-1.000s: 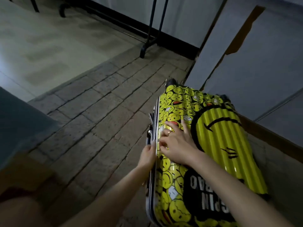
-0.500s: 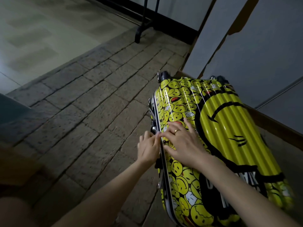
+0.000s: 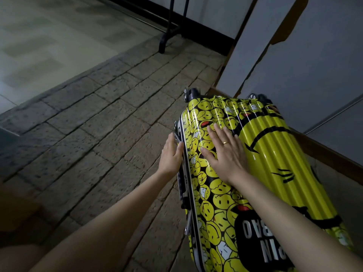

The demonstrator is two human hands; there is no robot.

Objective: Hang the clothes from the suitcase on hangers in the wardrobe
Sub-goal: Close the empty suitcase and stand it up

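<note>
A closed yellow hard-shell suitcase [image 3: 271,165] covered in smiley faces lies on the stone floor, its wheels pointing away from me. My right hand [image 3: 224,154] lies flat on its lid with straight fingers and a ring on one of them. My left hand [image 3: 171,154] rests with straight fingers against the suitcase's left side, at the metal frame and latch [image 3: 181,169]. No clothes or hangers are in view.
Grey wardrobe panels [image 3: 306,61] with a wooden base stand right behind the suitcase. A black metal stand leg [image 3: 167,36] rises at the top centre. Stone-tiled floor [image 3: 94,134] stretches to the left, with a paler floor beyond.
Both hands have flattened: the left hand left its curled grip at the latch and now lies straight against the side, and the right hand slid further onto the lid.
</note>
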